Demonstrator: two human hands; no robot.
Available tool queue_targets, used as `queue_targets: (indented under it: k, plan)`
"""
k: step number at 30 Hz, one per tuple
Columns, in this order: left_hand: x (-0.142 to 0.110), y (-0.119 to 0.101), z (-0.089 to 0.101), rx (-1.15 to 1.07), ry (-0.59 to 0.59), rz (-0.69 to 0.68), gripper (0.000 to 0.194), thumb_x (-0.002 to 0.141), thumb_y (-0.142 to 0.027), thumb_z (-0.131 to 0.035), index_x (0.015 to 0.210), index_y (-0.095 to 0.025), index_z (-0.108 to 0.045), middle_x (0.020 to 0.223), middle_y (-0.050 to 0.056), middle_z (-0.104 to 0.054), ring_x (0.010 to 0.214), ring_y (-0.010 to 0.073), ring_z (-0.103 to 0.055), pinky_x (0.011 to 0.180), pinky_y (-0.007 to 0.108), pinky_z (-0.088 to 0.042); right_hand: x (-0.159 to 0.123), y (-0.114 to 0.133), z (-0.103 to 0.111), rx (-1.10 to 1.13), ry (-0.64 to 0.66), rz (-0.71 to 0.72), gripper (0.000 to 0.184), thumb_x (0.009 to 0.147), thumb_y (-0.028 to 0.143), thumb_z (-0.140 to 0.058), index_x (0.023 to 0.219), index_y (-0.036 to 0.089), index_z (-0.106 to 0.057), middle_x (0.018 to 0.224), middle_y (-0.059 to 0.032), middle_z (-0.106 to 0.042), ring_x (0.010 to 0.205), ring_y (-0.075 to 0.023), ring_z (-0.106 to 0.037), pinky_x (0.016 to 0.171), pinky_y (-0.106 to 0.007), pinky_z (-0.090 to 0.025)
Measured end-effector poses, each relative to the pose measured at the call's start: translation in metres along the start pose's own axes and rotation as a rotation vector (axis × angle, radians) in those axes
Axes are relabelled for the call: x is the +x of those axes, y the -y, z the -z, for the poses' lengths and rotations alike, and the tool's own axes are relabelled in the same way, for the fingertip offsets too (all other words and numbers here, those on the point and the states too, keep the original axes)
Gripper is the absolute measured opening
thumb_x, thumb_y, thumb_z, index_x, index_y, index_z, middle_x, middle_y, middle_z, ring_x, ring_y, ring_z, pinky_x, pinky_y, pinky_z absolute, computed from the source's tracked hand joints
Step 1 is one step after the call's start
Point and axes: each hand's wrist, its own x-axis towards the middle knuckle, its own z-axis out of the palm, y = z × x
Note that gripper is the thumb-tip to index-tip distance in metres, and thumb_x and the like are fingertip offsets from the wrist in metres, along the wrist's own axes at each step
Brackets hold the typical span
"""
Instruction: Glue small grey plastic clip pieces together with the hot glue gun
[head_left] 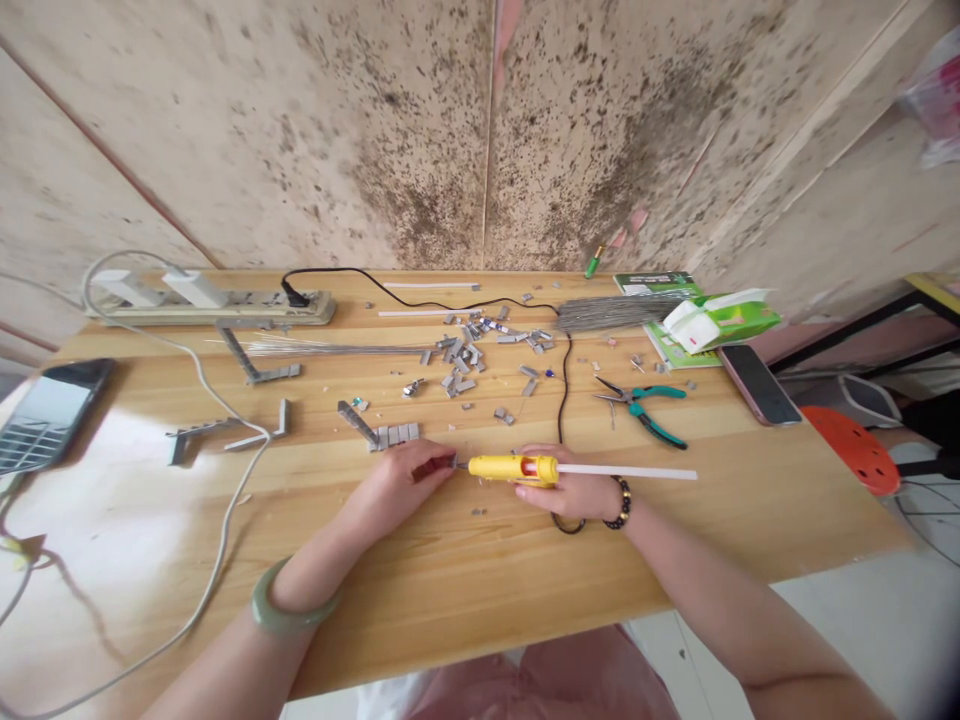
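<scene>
Bare forearms [712, 588] reach over the wooden table [465, 590]. Between them, the right hand [579, 495] curls around a yellow plastic glue gun [495, 467], seemingly to aim it at a small grey piece [453, 460] pinched by the left hand [401, 485]; beyond lie flat grey bits [471, 358] and thin, straight wires [622, 312].

No legible text, brands or numbers here. Green booklet [651, 282] at the back of the worktop [420, 600] has pale print, too small to read.
</scene>
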Motion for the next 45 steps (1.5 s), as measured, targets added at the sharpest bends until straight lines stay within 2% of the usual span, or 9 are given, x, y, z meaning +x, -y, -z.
queue_targets:
  k: [9,17,22,25,32,38,45]
  plan:
    - [-0.0004,0.0009,0.0002,-0.015,-0.002,0.035,0.019,0.084,-0.028,-0.057,0.097,-0.02,-0.068,0.087,0.004,-0.073,0.074,0.0164,-0.067,0.07,0.025,-0.053,0.002,0.0004,0.0004,-0.025,-0.048,-0.034,0.01,0.084,0.027,-0.058,0.075,0.021,-0.059,0.078,-0.0024,-0.064,0.073,-0.0169,-0.061,0.071,-0.027,-0.053]
    - [-0.0005,0.0016,-0.0002,-0.023,0.01,0.068,0.018,0.084,-0.028,-0.058,0.096,-0.02,-0.069,0.089,0.003,-0.073,0.076,0.0169,-0.067,0.07,0.025,-0.053,0.0005,0.0005,0.0007,0.01,-0.001,-0.028,0.008,0.084,0.026,-0.058,0.078,0.022,-0.061,0.081,-0.0027,-0.066,0.072,-0.016,-0.062,0.07,-0.026,-0.053]
    - [-0.0002,0.0018,0.0003,-0.015,0.006,0.048,0.019,0.084,-0.028,-0.057,0.097,-0.021,-0.069,0.089,0.003,-0.073,0.076,0.0169,-0.067,0.071,0.026,-0.053,0.0016,-0.0005,0.0003,-0.016,-0.034,-0.027,0.007,0.083,0.026,-0.058,0.078,0.022,-0.061,0.081,-0.0023,-0.066,0.076,-0.0169,-0.063,0.074,-0.027,-0.054]
    - [-0.0001,0.0014,0.0002,-0.016,0.003,0.049,0.02,0.084,-0.029,-0.057,0.097,-0.02,-0.069,0.089,0.004,-0.073,0.075,0.017,-0.067,0.07,0.026,-0.054,0.0026,0.0009,0.0008,-0.017,-0.054,-0.043,0.008,0.083,0.026,-0.058,0.076,0.022,-0.06,0.078,-0.0021,-0.065,0.073,-0.0168,-0.062,0.071,-0.027,-0.054]
    - [-0.0003,0.0017,0.0002,-0.009,0.0,0.05,0.02,0.084,-0.029,-0.057,0.096,-0.02,-0.069,0.089,0.004,-0.073,0.077,0.0174,-0.068,0.072,0.026,-0.054,0.0006,-0.001,-0.0001,-0.018,-0.02,-0.024,0.009,0.082,0.027,-0.059,0.075,0.022,-0.06,0.079,-0.0026,-0.065,0.074,-0.0176,-0.062,0.07,-0.027,-0.053]
    - [-0.0004,0.0029,-0.0002,-0.009,-0.003,0.033,0.02,0.085,-0.03,-0.057,0.098,-0.02,-0.069,0.089,0.004,-0.073,0.076,0.0174,-0.068,0.072,0.027,-0.054,0.0019,0.0,0.0004,0.003,-0.062,-0.042,0.011,0.084,0.028,-0.057,0.076,0.022,-0.06,0.079,-0.0027,-0.065,0.075,-0.0172,-0.062,0.072,-0.028,-0.053]
    - [-0.0006,0.0015,0.0005,-0.003,-0.007,0.036,0.02,0.085,-0.03,-0.057,0.096,-0.02,-0.07,0.089,0.004,-0.073,0.077,0.0179,-0.068,0.073,0.027,-0.054,0.0014,-0.0023,0.0004,0.005,-0.019,-0.012,0.008,0.083,0.026,-0.058,0.077,0.021,-0.061,0.082,-0.0027,-0.065,0.075,-0.0166,-0.061,0.072,-0.027,-0.052]
